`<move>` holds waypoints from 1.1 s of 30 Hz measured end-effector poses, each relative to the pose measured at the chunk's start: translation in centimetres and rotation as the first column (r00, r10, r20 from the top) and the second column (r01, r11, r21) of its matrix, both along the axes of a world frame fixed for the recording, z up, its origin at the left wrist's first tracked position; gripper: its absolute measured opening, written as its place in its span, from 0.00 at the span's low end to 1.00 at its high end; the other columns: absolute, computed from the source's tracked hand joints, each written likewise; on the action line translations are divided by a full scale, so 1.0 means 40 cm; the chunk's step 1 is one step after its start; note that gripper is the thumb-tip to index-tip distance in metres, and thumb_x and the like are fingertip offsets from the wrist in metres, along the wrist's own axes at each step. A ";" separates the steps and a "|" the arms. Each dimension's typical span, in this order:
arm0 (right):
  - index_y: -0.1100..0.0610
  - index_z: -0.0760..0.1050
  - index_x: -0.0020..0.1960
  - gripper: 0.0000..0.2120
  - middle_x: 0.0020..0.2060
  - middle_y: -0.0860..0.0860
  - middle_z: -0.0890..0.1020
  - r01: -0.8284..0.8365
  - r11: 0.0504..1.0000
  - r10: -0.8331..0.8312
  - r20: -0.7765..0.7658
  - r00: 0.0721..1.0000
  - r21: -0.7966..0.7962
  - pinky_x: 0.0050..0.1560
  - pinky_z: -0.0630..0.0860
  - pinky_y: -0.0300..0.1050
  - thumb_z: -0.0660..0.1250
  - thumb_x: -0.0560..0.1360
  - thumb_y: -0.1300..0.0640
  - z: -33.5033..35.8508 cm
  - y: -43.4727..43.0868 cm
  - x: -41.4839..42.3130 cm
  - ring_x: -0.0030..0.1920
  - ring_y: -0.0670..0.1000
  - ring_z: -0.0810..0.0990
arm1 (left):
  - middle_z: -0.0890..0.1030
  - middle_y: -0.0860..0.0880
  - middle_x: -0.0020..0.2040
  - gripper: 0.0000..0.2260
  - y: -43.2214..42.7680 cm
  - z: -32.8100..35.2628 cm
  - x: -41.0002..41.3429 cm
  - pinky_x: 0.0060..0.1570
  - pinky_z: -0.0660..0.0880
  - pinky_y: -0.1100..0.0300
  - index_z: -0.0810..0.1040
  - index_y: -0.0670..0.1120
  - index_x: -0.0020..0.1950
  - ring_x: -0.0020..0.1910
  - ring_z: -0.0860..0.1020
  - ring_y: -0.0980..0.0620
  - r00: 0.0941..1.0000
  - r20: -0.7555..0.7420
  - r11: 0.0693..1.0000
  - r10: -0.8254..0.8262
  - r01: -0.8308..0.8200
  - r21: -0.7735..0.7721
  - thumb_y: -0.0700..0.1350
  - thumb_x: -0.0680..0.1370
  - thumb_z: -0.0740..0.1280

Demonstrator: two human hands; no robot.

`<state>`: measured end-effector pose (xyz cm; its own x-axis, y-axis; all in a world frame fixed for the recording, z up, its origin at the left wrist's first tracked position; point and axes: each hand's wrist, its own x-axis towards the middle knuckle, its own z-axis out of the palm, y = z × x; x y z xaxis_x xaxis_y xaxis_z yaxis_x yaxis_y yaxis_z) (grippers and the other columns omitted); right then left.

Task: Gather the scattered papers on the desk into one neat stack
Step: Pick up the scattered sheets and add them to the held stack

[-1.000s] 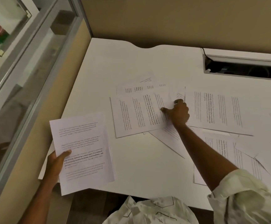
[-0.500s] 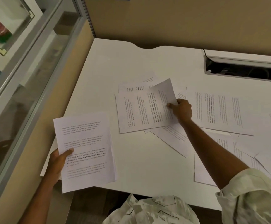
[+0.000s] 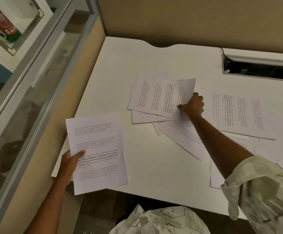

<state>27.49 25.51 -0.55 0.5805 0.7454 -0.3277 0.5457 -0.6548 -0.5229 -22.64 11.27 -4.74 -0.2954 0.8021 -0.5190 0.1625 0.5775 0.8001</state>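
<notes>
My left hand (image 3: 69,164) holds a stack of printed papers (image 3: 98,152) over the desk's front left corner, thumb on top. My right hand (image 3: 192,106) reaches to the middle of the white desk (image 3: 120,65) and pinches the right edge of a printed sheet (image 3: 159,97), which is lifted and tilted above the others. Under it lie more overlapping sheets (image 3: 147,117) and an angled sheet (image 3: 184,137). A large printed sheet (image 3: 238,114) lies flat to the right, with further sheets (image 3: 218,176) near the front right, partly hidden by my sleeve.
A beige partition (image 3: 188,19) backs the desk and a glass-topped divider (image 3: 41,68) runs along its left side. An open cable tray (image 3: 259,68) is cut into the desk at the back right. A red fire extinguisher (image 3: 1,21) shows behind the glass.
My right hand has gripped the middle sheet and lifted its right edge off the desk, tilting it up. The stack in my left hand has stayed about where it was.
</notes>
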 end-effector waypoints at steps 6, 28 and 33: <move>0.61 0.64 0.75 0.44 0.71 0.60 0.71 -0.019 0.995 0.020 0.005 1.000 -0.101 0.72 0.68 0.64 0.83 0.68 0.51 0.003 0.020 0.023 0.73 0.63 0.69 | 0.87 0.48 0.50 0.07 -0.005 0.000 0.000 0.37 0.82 0.53 0.81 0.52 0.54 0.45 0.86 0.43 1.000 -0.012 1.000 0.001 -0.001 0.008 0.40 0.80 0.72; 0.59 0.63 0.76 0.36 0.67 0.59 0.77 -0.066 0.991 0.053 0.115 0.992 0.116 0.66 0.76 0.61 0.77 0.75 0.55 -0.002 -0.046 -0.035 0.68 0.62 0.75 | 0.86 0.47 0.50 0.06 -0.009 -0.031 -0.005 0.40 0.82 0.50 0.81 0.53 0.53 0.46 0.85 0.42 0.999 -0.046 0.999 0.008 -0.006 0.043 0.42 0.80 0.72; 0.57 0.62 0.77 0.39 0.66 0.59 0.76 -0.025 0.996 0.009 0.197 0.980 0.081 0.67 0.73 0.60 0.79 0.73 0.55 0.004 -0.034 -0.028 0.66 0.62 0.76 | 0.86 0.48 0.49 0.06 -0.009 -0.025 -0.007 0.36 0.82 0.52 0.81 0.53 0.53 0.45 0.86 0.43 0.998 -0.055 0.999 0.005 -0.003 0.040 0.42 0.80 0.72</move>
